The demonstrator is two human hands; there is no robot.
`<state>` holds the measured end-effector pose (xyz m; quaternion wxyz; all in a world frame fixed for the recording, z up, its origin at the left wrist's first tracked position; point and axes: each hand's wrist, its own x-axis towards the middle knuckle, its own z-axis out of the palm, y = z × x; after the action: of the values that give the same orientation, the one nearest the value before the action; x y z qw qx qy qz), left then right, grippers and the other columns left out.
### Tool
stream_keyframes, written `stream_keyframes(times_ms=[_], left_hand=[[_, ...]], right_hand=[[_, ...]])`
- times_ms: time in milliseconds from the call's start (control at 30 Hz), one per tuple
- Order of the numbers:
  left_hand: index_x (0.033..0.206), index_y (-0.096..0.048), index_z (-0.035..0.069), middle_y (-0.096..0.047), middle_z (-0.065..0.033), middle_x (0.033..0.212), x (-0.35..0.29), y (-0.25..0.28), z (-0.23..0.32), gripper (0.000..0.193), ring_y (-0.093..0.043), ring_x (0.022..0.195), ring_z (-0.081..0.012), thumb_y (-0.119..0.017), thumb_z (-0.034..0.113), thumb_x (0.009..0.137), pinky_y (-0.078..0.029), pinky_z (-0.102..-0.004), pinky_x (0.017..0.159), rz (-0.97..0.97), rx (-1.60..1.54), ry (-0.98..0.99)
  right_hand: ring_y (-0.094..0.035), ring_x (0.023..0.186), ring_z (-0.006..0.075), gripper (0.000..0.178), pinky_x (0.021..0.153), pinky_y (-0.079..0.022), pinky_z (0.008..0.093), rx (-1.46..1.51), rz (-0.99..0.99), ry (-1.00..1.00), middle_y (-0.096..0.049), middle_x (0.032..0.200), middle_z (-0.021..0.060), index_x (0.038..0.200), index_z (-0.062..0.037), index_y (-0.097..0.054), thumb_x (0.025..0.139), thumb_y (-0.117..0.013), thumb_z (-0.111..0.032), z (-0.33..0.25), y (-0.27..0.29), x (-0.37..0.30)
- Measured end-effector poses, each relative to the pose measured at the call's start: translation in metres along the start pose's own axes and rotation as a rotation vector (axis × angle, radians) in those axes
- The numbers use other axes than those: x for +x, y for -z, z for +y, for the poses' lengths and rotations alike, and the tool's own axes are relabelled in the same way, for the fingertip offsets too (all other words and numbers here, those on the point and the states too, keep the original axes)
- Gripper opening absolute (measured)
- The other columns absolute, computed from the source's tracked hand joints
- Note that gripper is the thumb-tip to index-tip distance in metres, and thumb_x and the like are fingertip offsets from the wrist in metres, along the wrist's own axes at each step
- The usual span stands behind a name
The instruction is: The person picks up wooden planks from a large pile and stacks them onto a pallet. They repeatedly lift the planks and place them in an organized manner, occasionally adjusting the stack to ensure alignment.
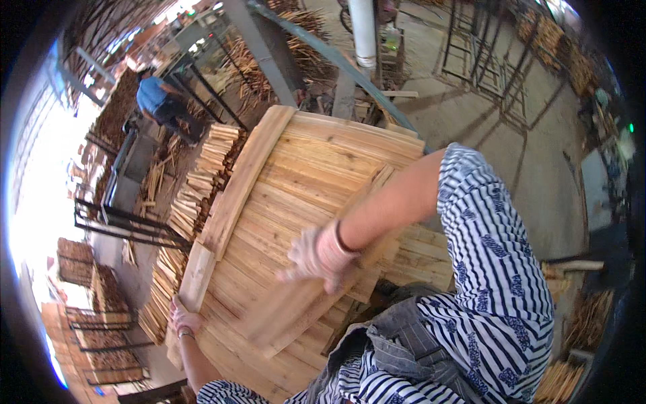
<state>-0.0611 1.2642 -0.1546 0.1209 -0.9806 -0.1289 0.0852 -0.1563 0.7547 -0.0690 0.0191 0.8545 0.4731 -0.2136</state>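
Observation:
A broad stack of flat wooden boards (pixel 289 161) lies before me, its planks side by side. My left hand (pixel 183 315), in a light glove, is closed at the near end of a narrow board (pixel 199 273) along the stack's left edge. A longer board (pixel 252 175) continues that edge toward the far end. My right hand (pixel 319 257), also gloved, is over the middle of the stack with its fingers apart, blurred by motion. Just below it a loose board (pixel 289 313) lies slanted across the others, blurred too; whether the hand touches it I cannot tell.
Rows of stacked sticks (pixel 198 182) stand along the stack's left side. A person in blue (pixel 156 94) is at the far left by machinery. A slanted grey post (pixel 266 50) and a white pipe (pixel 363 34) rise beyond the stack. Metal frames (pixel 481 60) stand at the far right.

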Motion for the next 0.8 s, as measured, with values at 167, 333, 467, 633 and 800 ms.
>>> stream_keyframes(times_ms=[167, 333, 467, 633, 800], left_hand=[[0.158, -0.025, 0.014, -0.044, -0.0161, 0.15, -0.011, 0.034, 0.037, 0.107, -0.043, 0.139, -0.0338, -0.079, 0.019, 0.065, -0.038, -0.04, 0.116, 0.03, 0.073, 0.043], [0.16, -0.024, 0.013, -0.046, -0.0208, 0.148, -0.093, 0.104, 0.042, 0.114, -0.047, 0.135, -0.0407, -0.088, 0.038, 0.068, -0.043, -0.045, 0.112, 0.263, 0.09, -0.213], [0.162, -0.026, 0.013, -0.054, -0.0212, 0.143, -0.163, 0.129, 0.016, 0.098, -0.055, 0.125, -0.0316, -0.082, 0.03, 0.083, -0.046, -0.042, 0.106, 0.069, -0.749, -0.196], [0.149, -0.045, 0.0, -0.058, -0.0124, 0.131, -0.24, 0.119, -0.046, 0.072, -0.057, 0.111, -0.0203, -0.07, 0.038, 0.094, -0.048, -0.0354, 0.094, -0.015, -1.264, -0.104], [0.133, -0.054, 0.002, -0.056, -0.0126, 0.119, -0.289, 0.1, -0.044, 0.068, -0.059, 0.108, -0.0257, -0.064, 0.056, 0.093, -0.053, -0.0399, 0.09, 0.132, -1.562, -0.016]], right_hand=[[-0.055, 0.12, 0.0371, 0.111, 0.099, -0.046, 0.0504, 0.006, 0.081, -0.141, -0.049, 0.14, 0.0242, 0.163, -0.0192, -0.023, 0.076, -0.078, -0.06, -0.028, -0.053, -0.008], [-0.062, 0.115, 0.0374, 0.104, 0.094, -0.051, 0.0496, 0.094, 0.287, -0.06, -0.064, 0.123, 0.0217, 0.16, -0.0203, -0.034, 0.072, -0.081, -0.048, -0.027, -0.069, -0.013], [-0.07, 0.101, 0.035, 0.095, 0.087, -0.057, 0.0468, 0.429, 0.511, -0.276, -0.071, 0.107, 0.0244, 0.155, -0.0217, -0.043, 0.07, -0.081, -0.042, -0.027, -0.072, -0.078], [-0.063, 0.116, 0.0311, 0.098, 0.098, -0.05, 0.0419, 0.968, 1.103, -0.91, -0.068, 0.12, 0.0201, 0.154, -0.009, -0.039, 0.076, -0.081, -0.052, -0.018, -0.116, -0.197], [-0.064, 0.105, 0.0299, 0.108, 0.095, -0.054, 0.0409, 1.436, 1.801, -1.039, -0.065, 0.122, 0.0232, 0.161, -0.0064, -0.019, 0.081, -0.078, -0.047, -0.021, -0.209, -0.21]])
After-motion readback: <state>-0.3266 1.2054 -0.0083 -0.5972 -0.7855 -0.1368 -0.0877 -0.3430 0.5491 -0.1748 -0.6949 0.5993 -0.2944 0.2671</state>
